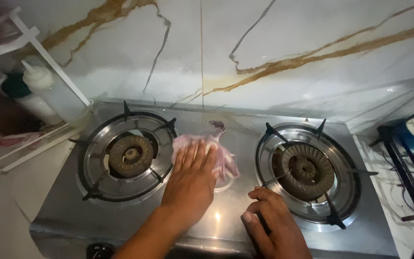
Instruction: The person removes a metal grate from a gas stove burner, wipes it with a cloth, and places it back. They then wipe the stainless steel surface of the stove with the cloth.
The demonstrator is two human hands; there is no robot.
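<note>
white squeeze bottle (41, 81) on left rack, dark-capped bottle (17, 91) beside it

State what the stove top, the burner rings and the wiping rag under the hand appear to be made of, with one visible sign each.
Stove top: seemingly brushed stainless steel, grey with soft reflections. Burner rings: probably cast metal, dull brownish and ridged. Rag under the left hand: soft cloth, pinkish and crumpled into folds.

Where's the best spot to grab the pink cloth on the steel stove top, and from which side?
Probably the bunched edge of the pink crumpled cloth that sticks out past the left hand, which lies flat on it. Come from the right, over the bare steel stove top between the two burners; the raised folds there offer a grip, and nothing blocks that side.
</note>
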